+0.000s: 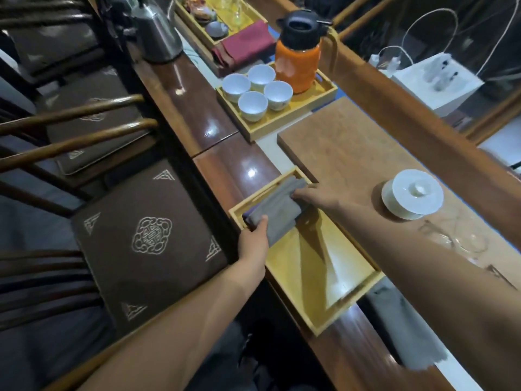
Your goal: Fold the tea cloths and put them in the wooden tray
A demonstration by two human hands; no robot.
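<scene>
A folded grey tea cloth lies in the far end of the wooden tray on the long wooden surface; the left hand pinches its near edge, thumb on top; the right hand grips its far side, fingertips curled onto the fabric; beyond, another tray carries four white cups and an orange flask; a white lidded bowl stands beside the right forearm.

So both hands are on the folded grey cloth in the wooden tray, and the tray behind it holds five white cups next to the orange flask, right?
Not quite: the head view shows four white cups, not five. The rest holds: the left hand and right hand are on the folded grey cloth in the wooden tray, with the orange flask beside the cups.
</scene>
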